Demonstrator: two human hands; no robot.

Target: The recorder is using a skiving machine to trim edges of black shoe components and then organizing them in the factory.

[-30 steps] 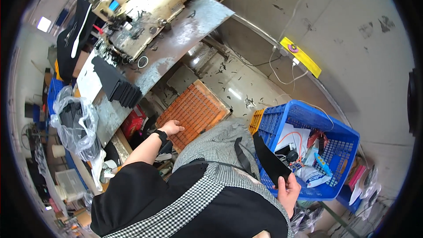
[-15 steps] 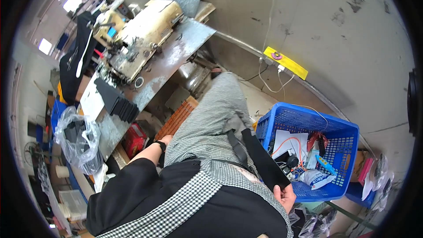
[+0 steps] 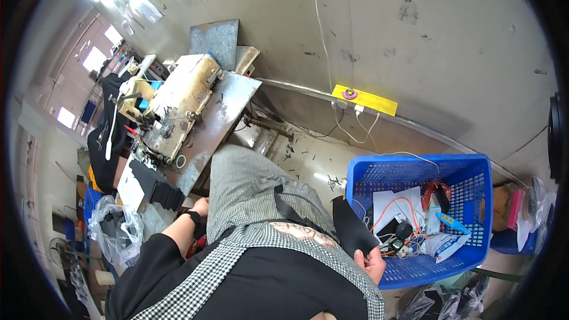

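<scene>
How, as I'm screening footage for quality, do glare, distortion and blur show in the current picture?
Head view, upper left: glare blooms and bright panels are blown out; head view, middle: a pale reflection streaks the floor; head view, edges: straight lines bow toward a black rim; head view, lower part: right hand and black piece look fairly sharp.

A blue crate [image 3: 427,277] holds white paper [image 3: 409,195], tangled cords and a blue-and-white packet [image 3: 446,244]. Beyond it, a yellow strip [image 3: 379,104] on the grey wall [image 3: 379,29] bears a white plug [image 3: 359,108] and a pinkish ring [image 3: 349,94]. A grey sheet [image 3: 214,41] stands upright behind the sewing table.
</scene>
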